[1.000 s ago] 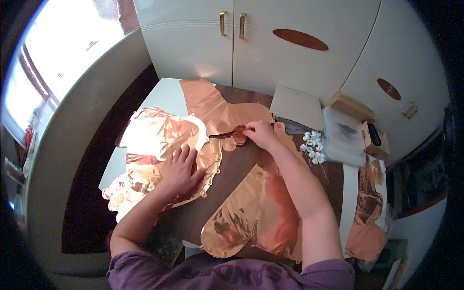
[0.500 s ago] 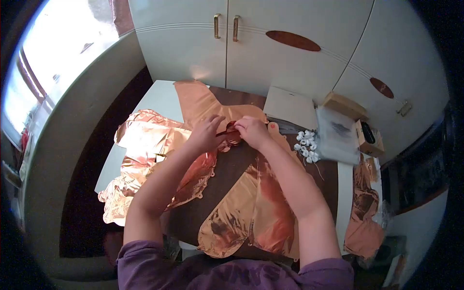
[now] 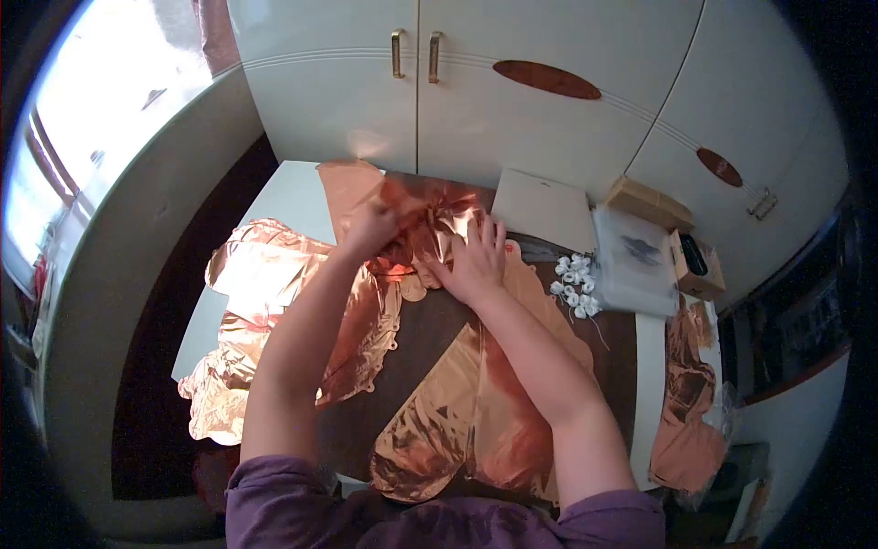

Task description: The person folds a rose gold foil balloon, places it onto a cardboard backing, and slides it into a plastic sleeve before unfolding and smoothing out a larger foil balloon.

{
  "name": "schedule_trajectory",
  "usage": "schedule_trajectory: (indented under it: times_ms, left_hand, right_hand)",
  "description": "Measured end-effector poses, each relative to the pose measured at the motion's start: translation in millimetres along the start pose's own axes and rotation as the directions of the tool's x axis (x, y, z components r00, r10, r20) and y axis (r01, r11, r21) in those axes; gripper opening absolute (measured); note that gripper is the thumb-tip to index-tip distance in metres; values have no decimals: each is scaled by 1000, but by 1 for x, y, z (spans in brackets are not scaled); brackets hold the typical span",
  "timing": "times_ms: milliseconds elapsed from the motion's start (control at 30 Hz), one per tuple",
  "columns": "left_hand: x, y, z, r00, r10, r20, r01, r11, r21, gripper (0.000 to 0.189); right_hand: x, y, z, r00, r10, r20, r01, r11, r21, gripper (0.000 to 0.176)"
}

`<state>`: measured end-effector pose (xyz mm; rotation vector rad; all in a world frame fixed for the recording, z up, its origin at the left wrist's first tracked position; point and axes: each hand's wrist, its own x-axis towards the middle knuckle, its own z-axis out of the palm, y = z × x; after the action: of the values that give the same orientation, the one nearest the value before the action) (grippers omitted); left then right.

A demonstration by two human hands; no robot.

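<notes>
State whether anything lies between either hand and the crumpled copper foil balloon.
Nothing visible does. The left hand grips the crumpled foil balloon at its edge, and the right hand presses flat on it.

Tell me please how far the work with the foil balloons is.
Done, it seems: flat balloons lie at the left and near the body. In hand: the left hand grips the crumpled balloon, the right hand presses it flat-palmed. Left: small white pieces, untouched.

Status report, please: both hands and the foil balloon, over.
Left hand gripping rose-gold foil balloon, bunched up. Right hand flat on it. Other foil balloons lie beside.
</notes>
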<state>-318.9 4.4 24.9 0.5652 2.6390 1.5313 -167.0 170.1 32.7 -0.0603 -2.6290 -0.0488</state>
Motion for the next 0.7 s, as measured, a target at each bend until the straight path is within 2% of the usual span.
schedule_trajectory:
  times_ms: [33, 100, 133, 167, 200, 267, 300, 400, 433, 467, 500, 533, 600, 667, 700]
  left_hand:
    - [19, -20, 1, 993, -55, -105, 39, 989, -146, 24]
    - [72, -62, 6, 943, -122, -308, -84, 810, -580, 23]
    - [63, -40, -11, 950, -59, -307, -72, 914, -398, 24]
    - [53, -18, -34, 956, 2, -293, -62, 978, -197, 25]
    - [47, -1, -48, 962, 59, -265, -57, 998, 15, 25]
    - [60, -2, -49, 980, 96, -175, -64, 982, 177, 27]
    - [61, 5, -51, 986, 105, -127, -70, 965, 254, 27]
    - [66, 27, -63, 941, 199, -274, -82, 920, 384, 28]
    - [80, 25, -84, 890, 223, -397, -66, 926, 373, 27]
    - [97, 21, -112, 824, 242, -513, -51, 932, 358, 27]
    - [92, 51, -150, 810, 203, -550, 159, 827, 539, 29]
    - [101, 49, -185, 733, 215, -645, 173, 859, 483, 32]
    - [104, 60, -259, 565, 186, -804, 100, 952, 291, 38]
    - [81, 101, -293, 519, 163, -839, 7, 981, 195, 43]
    - [73, 115, -294, 565, 243, -789, -13, 958, 285, 43]
  right_hand:
    - [-4, 3, 8, 991, 53, 124, -51, 999, -18, 78]
    - [-5, 3, 7, 979, 135, 151, -129, 990, -50, 77]
    - [-2, -2, -3, 971, 174, 165, -166, 984, -65, 76]
    - [2, -3, -17, 935, 195, 296, -173, 980, -100, 75]
    - [5, -3, -14, 952, 167, 257, -162, 986, -41, 74]
    - [11, -2, -5, 979, 115, 169, -129, 989, 78, 71]
    - [15, -5, -3, 991, 54, 127, -86, 961, 262, 66]
    - [13, -23, 9, 975, 14, 223, -66, 972, 226, 66]
    - [12, -22, 17, 920, -5, 392, -71, 981, 181, 68]
    - [12, -21, 17, 921, -6, 390, -83, 974, 211, 69]
    - [12, -20, 15, 921, -9, 388, -93, 966, 242, 70]
    - [12, -20, 14, 922, -12, 386, -102, 956, 274, 71]
    - [16, -20, 8, 882, -2, 471, -114, 969, 217, 71]
    - [18, -20, 2, 861, 2, 508, -118, 973, 196, 72]
    - [20, -20, -1, 864, -4, 503, -114, 972, 203, 74]
